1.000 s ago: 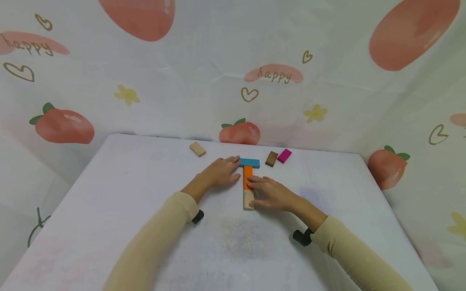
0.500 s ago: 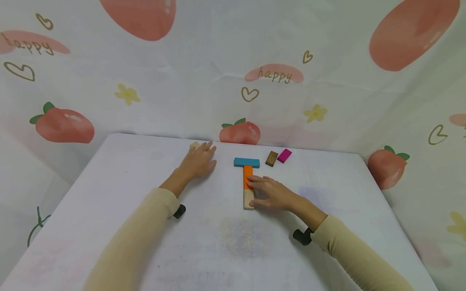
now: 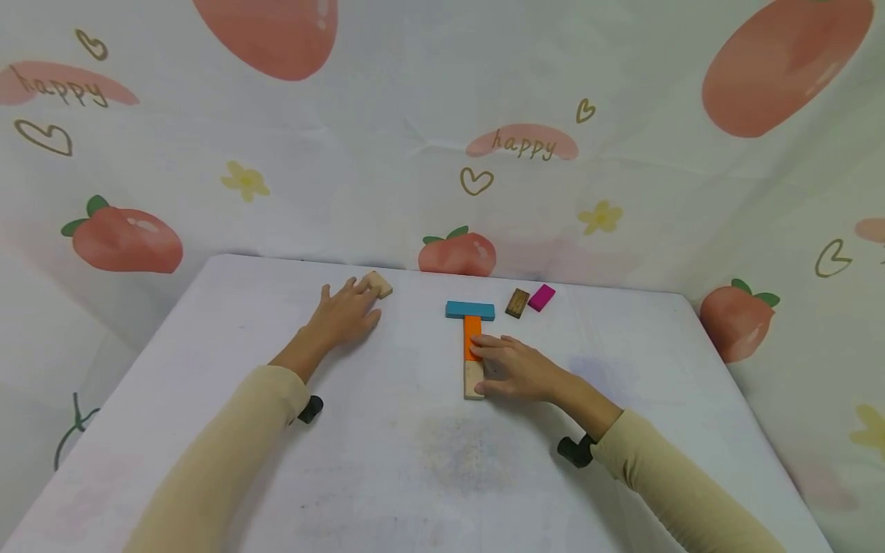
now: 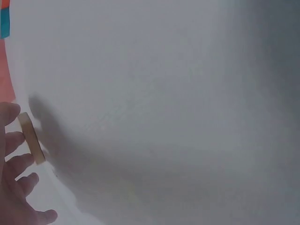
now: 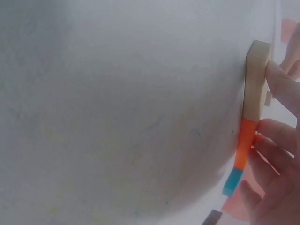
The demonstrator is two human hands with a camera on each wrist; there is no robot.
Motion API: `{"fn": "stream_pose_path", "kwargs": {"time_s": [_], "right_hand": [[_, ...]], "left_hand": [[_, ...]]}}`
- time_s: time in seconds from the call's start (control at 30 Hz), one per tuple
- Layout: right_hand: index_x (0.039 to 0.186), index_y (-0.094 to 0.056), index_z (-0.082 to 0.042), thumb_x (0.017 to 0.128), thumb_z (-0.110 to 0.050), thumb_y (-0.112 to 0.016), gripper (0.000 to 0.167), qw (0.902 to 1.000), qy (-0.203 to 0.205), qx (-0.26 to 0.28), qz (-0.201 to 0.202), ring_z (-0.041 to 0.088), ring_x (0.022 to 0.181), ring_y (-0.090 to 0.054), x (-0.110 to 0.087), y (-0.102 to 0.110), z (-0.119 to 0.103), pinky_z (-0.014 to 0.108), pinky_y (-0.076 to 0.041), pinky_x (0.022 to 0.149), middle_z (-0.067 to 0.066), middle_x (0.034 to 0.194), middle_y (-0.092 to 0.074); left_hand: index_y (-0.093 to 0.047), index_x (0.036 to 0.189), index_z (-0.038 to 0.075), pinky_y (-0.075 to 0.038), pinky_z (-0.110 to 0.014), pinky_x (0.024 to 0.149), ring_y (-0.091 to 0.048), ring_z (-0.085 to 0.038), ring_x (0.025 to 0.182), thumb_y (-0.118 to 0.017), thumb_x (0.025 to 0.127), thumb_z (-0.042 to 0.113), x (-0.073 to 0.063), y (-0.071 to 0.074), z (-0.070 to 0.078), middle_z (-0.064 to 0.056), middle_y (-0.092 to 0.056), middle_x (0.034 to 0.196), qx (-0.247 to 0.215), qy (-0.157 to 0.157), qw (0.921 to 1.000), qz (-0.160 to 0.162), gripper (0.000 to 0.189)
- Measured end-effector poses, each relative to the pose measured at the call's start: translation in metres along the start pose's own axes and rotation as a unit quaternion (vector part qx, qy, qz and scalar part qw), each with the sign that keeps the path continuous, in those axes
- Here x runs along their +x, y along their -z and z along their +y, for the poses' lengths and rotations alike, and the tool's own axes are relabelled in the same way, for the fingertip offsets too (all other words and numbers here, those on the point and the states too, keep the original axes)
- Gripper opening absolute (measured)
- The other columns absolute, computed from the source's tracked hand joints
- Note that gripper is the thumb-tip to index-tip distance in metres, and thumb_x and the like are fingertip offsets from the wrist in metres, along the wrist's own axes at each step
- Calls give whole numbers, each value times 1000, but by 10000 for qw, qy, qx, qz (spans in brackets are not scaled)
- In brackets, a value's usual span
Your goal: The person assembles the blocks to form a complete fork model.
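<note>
Head view: moderately dim, even, diffuse light; print on the white fabric backdrop with red fruit motifs (image 3: 359, 153) reads sharp. Soft-edged shadows fall on the white flat-topped desk (image 3: 415, 461), along the inner sides of the beige cloth sleeves (image 3: 221, 453). Left wrist: grey, low contrast; broad blurred shadow beside the bare left grip (image 4: 11, 197); upper right darkens. Right wrist: milky haze, upper left dark; desk border bows (wide-angle distortion).

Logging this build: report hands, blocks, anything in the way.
Left hand spread, at far plain block. Right hand on orange block and near plain block. Blue block crosswise beyond orange block. Nothing visible between far plain block and blue.
</note>
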State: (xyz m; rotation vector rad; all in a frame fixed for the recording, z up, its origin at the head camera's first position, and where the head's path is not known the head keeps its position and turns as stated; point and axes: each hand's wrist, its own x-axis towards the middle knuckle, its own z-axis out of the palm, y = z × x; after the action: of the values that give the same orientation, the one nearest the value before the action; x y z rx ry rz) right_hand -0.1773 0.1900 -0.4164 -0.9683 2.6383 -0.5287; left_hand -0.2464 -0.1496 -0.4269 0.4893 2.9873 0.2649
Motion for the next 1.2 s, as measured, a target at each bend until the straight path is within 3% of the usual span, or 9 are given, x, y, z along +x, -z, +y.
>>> {"fn": "stream_pose_path", "kwargs": {"time_s": [0.6, 1.2], "right_hand": [[144, -52, -4, 89, -42, -73, 70, 10000, 58, -39, 6, 32, 142, -38, 0, -1, 4, 51, -27, 116, 11, 153, -44], [145, -51, -5, 90, -43, -72, 70, 9999, 113, -56, 27, 31, 143, -38, 1, -2, 5, 51, -27, 116, 10, 154, -43]], "left_hand": [[-39, 151, 1, -14, -73, 110, -22, -41, 148, -44, 102, 33, 8, -2, 5, -22, -30, 158, -283, -54, 9995, -105, 59], [-40, 151, 3, -14, -70, 113, -19, -39, 149, -45, 102, 32, 20, -1, 34, -20, -30, 159, -404, -220, 9987, -231, 57]]}}
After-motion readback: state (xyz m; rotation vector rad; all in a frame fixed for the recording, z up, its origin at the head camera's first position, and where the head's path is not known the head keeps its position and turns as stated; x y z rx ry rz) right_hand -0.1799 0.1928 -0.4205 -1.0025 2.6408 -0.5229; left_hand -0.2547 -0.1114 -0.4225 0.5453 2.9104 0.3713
